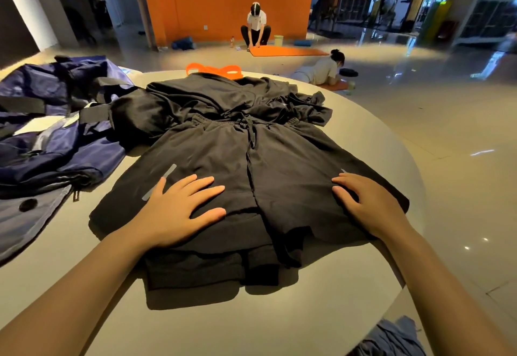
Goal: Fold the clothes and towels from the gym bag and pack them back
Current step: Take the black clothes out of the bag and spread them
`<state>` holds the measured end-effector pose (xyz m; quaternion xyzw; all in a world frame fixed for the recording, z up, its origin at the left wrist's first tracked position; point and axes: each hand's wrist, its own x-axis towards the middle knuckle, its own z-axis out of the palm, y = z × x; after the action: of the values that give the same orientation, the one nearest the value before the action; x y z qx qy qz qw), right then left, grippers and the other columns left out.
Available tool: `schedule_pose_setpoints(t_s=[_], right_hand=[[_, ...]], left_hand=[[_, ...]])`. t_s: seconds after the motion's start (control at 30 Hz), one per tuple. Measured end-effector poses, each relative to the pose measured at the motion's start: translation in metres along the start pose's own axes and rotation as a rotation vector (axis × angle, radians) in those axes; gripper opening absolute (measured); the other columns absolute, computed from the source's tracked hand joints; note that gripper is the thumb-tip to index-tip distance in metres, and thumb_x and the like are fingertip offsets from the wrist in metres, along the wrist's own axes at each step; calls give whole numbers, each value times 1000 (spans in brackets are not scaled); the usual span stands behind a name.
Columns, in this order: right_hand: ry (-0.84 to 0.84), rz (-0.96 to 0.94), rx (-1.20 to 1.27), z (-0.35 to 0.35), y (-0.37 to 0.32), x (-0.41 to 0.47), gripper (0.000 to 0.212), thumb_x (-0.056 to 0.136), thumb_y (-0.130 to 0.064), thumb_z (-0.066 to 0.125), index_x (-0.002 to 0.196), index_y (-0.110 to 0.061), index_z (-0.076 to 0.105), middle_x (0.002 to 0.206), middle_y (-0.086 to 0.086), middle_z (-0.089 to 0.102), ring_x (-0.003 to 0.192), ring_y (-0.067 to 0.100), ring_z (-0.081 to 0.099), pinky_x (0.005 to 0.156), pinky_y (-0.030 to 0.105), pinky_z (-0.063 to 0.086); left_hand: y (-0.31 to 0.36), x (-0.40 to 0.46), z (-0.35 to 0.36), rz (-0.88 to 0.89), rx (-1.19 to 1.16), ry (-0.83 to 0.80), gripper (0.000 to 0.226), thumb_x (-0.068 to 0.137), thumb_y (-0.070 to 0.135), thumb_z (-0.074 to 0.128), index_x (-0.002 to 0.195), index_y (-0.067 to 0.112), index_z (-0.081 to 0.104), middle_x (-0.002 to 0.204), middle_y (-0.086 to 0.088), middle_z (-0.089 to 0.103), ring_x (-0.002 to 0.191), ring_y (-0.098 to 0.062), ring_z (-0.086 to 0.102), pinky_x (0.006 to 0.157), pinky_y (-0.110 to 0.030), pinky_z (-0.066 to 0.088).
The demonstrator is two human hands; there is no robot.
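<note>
head view: both hands, left [179, 210] and right [369, 204], press flat on black shorts [251, 165]; gym bag [42, 131] cut off left.

Left hand [179, 210]: bare forearm extended, palm down, fingers straight and spread. Right hand [369, 204]: palm down, fingers apparently slightly bent, thumb tucked inward.

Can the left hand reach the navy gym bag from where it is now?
Probably yes. The left hand lies flat on the black shorts, and the navy gym bag sits just to its left with nothing between.
</note>
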<state>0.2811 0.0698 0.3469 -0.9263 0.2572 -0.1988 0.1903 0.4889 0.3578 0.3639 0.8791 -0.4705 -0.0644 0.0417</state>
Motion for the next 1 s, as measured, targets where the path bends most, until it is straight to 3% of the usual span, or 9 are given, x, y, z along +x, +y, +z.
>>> schedule_pose_setpoints(t_s=[0.1, 0.2, 0.37, 0.5, 0.57, 0.67, 0.8, 0.9, 1.0], right_hand=[[13, -5, -8, -1, -2, -3, 32, 98, -29, 48, 124, -16, 62, 133, 1, 58, 125, 18, 51, 99, 29, 40], [22, 17, -9, -1, -3, -6, 32, 98, -29, 47, 123, -15, 62, 131, 2, 59, 123, 20, 52, 99, 30, 41], [6, 19, -18, 1, -2, -6, 32, 99, -31, 46, 122, -16, 61, 128, 2, 61, 121, 19, 53, 99, 30, 41], [109, -17, 93, -6, -9, -9, 36, 96, -43, 48, 118, -19, 63, 114, -8, 63, 103, 5, 58, 92, 20, 44], [178, -132, 197, -17, -17, -26, 50, 86, -63, 46, 114, -25, 63, 109, -22, 58, 101, -7, 54, 91, 14, 44], [111, -290, 173, -22, -33, -63, 59, 76, -76, 49, 112, -30, 60, 113, -24, 50, 109, -6, 47, 88, 6, 40], [259, -267, 34, -21, -21, -71, 32, 89, -48, 53, 101, -21, 66, 103, -9, 61, 91, 6, 56, 75, 16, 47], [367, -159, 114, -36, -14, -48, 16, 95, -26, 55, 93, -15, 66, 88, 1, 66, 77, 18, 61, 65, 18, 45], [354, -169, 54, -44, -29, -16, 26, 92, -38, 52, 96, -16, 64, 89, 1, 67, 74, 15, 57, 65, 25, 51]], left_hand=[[-3, 1, 3, 21, -15, 38, 110, 50, 95, -18, 144, 52, 20, 156, 23, 14, 146, -4, 6, 118, -50, -1], [2, -4, -1, 54, -120, 164, 103, 61, 95, -6, 138, 43, 41, 145, 20, 38, 138, -4, 30, 116, -45, 13], [70, -32, -20, 336, -561, 467, 44, 85, 66, 45, 117, 37, 57, 120, 27, 54, 114, 7, 49, 96, -12, 36], [131, -33, -2, 599, -229, 529, 31, 83, 39, 63, 111, 29, 54, 108, 12, 64, 96, -7, 61, 88, -24, 51], [137, -19, 3, 561, -185, 569, 24, 80, 29, 62, 103, 27, 58, 89, 9, 67, 77, -13, 65, 65, -32, 57], [132, -7, -10, 406, -470, 562, 10, 85, 24, 64, 94, 28, 65, 86, 13, 68, 80, -4, 64, 70, -26, 53], [116, 4, -30, 158, -920, 632, 18, 83, 12, 72, 88, 29, 67, 79, 10, 66, 72, -3, 62, 66, -13, 47], [101, 9, -33, 55, -1010, 654, 17, 84, 17, 71, 89, 31, 63, 82, 5, 66, 75, -10, 63, 62, -25, 50], [86, 13, -31, -45, -1074, 647, 17, 85, 21, 70, 79, 29, 56, 80, -3, 65, 76, -26, 63, 65, -47, 53]])
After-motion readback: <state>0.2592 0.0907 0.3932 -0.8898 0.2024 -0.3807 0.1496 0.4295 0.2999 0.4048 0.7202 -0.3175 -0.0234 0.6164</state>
